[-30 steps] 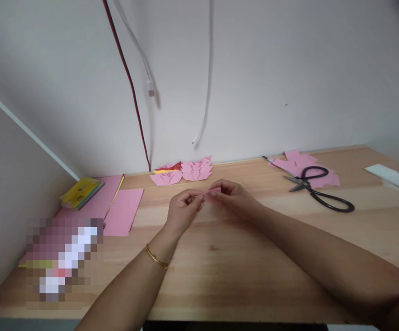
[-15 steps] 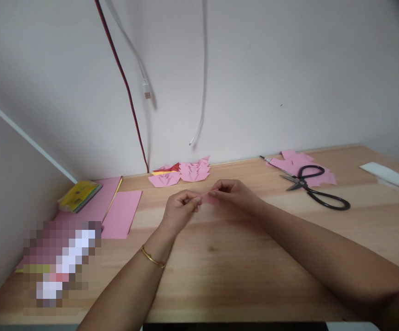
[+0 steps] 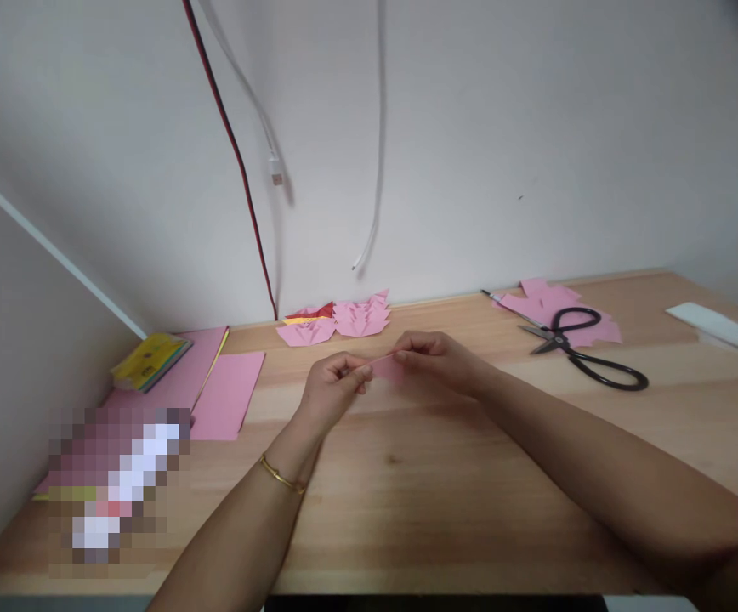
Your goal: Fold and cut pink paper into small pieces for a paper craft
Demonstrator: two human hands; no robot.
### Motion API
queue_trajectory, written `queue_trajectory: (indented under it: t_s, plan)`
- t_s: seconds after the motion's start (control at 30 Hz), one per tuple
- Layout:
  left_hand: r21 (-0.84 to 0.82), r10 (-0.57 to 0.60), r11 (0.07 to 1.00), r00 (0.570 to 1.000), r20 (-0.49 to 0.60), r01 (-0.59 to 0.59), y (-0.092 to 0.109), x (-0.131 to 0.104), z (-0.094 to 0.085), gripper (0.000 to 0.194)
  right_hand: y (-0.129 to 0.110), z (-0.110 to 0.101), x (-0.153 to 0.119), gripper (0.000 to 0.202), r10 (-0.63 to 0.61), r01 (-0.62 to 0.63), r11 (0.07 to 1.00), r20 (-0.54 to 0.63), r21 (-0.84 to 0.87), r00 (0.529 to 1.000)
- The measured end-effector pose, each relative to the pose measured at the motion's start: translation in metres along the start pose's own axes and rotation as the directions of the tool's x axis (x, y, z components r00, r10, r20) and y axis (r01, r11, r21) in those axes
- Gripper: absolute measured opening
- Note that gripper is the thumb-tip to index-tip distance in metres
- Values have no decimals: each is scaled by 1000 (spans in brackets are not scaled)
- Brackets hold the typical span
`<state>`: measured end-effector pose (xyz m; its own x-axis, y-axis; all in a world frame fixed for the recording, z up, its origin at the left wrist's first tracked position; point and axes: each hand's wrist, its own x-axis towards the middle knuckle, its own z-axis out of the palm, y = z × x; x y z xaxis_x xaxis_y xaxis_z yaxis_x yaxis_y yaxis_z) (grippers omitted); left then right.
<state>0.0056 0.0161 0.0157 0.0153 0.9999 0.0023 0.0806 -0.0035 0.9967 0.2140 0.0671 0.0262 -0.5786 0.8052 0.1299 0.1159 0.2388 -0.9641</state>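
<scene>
A small piece of pink paper (image 3: 384, 369) is held above the wooden table between my two hands. My left hand (image 3: 336, 387) pinches its left end between thumb and fingers; a gold bangle (image 3: 280, 474) circles that wrist. At the other end, my right hand (image 3: 436, 361) grips the paper along its top edge, thumb toward me. The fingers partly cover the paper, so its full shape is hidden. Just behind my hands, folded pink paper pieces (image 3: 361, 316) lie by the wall, with a red and yellow piece (image 3: 311, 315) among them.
Black-handled scissors (image 3: 559, 340) lie at the right by pink paper scraps (image 3: 541, 302) and a thin pen-like tool (image 3: 515, 310). A white strip (image 3: 719, 327) is farther right. Pink sheets (image 3: 229, 395) and a yellow packet (image 3: 152, 361) lie left, near a blurred-out item (image 3: 133, 476). Cables (image 3: 241, 178) hang along the wall.
My right hand has shifted slightly along the paper, and more of its top edge shows between my hands. Both hands keep their pinch. The whole view has moved a little.
</scene>
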Motion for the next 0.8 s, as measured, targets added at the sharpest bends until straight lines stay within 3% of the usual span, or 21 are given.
queue_trajectory:
  t_s: [0.2, 0.33, 0.43, 0.67, 0.8]
  plan:
    - [16, -16, 1000, 1000, -14, 16, 4, -2, 2, 22, 6, 0, 1, 31, 88, -85, 992, -26, 92, 996]
    - [-60, -18, 998, 998, -65, 14, 3, 0, 1, 21, 13, -6, 5, 35, 192, -173, 979, -212, 103, 958]
    - [-152, -9, 988, 995, -104, -7, 2, 2, 0, 19, 15, -10, 8, 36, 161, -135, 985, -308, 104, 938]
    - [-149, -27, 989, 996, -87, 14, 2, 1, 5, 18, 9, 1, 4, 31, 60, -55, 981, -22, 186, 998]
    - [-167, -51, 985, 997, -55, 41, 2, -1, 7, 19, 10, 4, 3, 30, 83, -76, 992, -61, 104, 995]
